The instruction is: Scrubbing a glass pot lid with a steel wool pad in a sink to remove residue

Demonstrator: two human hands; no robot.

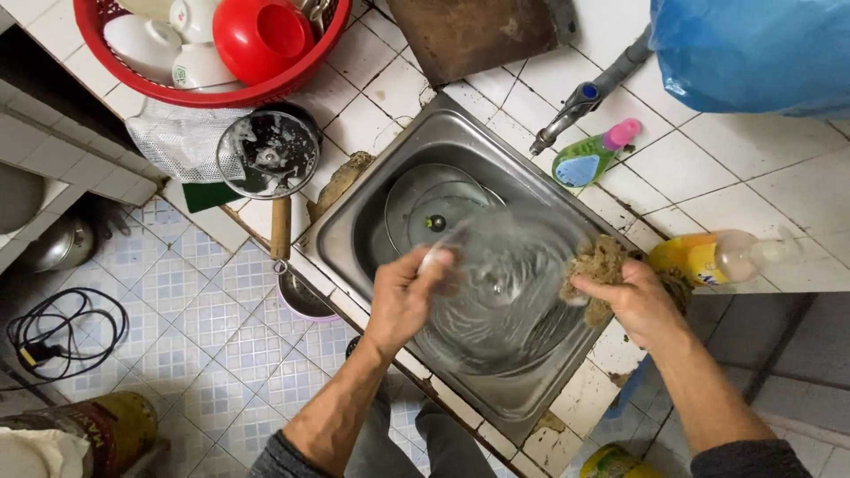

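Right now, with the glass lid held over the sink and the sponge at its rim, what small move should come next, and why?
Probably sweep the sponge inward across the glass lid. The right hand presses it only at the lid's right edge, while the left hand grips the opposite rim, steadying it over the sink.

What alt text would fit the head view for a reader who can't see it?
Over a steel sink, the left hand grips a clear glass bowl while the right hand presses a brown sponge to its rim. A glass lid lies in the sink.
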